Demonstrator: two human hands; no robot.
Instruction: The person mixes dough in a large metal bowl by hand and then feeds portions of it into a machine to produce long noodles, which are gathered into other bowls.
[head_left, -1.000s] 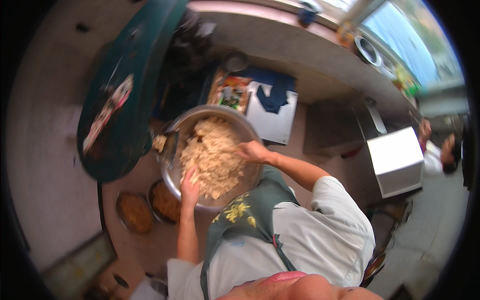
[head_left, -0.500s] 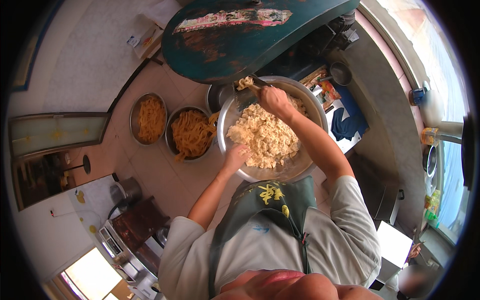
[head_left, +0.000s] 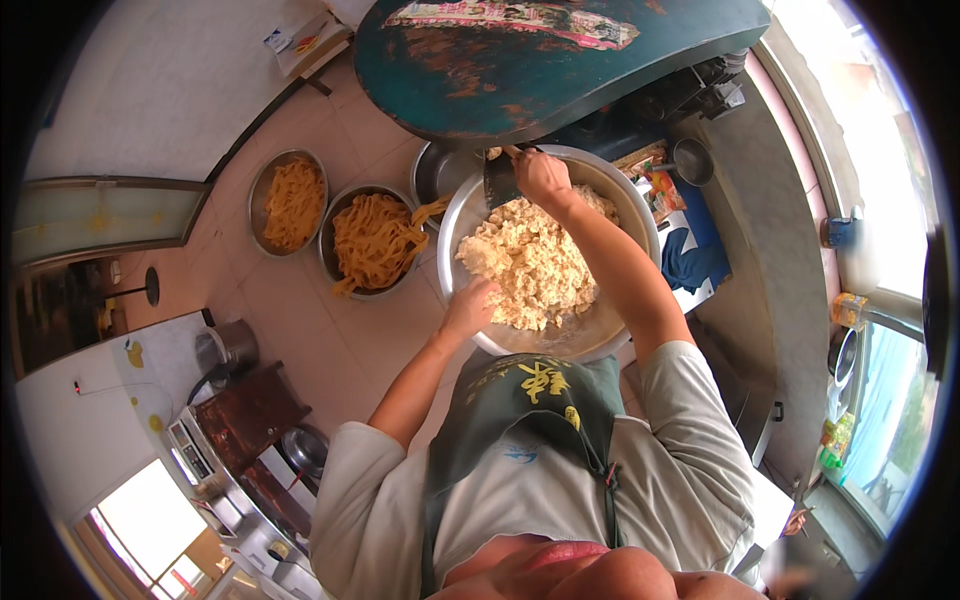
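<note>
A wide metal basin [head_left: 630, 205] in front of me holds a heap of pale, crumbly dough [head_left: 535, 265]. My right hand [head_left: 543, 178] is over its far side, closed round the wooden handle of a broad, dark-bladed knife [head_left: 499, 187]. The blade points down inside the far left of the basin, and a bit of dough shows by the handle. At the near left rim, my left hand [head_left: 472, 304] reaches in with curled fingers against the dough's edge. Whether those fingers hold dough is hidden.
A dark green machine housing [head_left: 540, 85] overhangs the basin's far rim. Left of the basin, two metal bowls hold wide yellow strips [head_left: 375, 240], beside another metal bowl [head_left: 430, 180]. A long-handled pan [head_left: 692, 162] and blue cloth [head_left: 690, 262] lie right.
My right hand and the knife have shifted slightly; the dough lump by the blade is now mostly out of sight under the machine's edge. The whole view has tilted a little.
</note>
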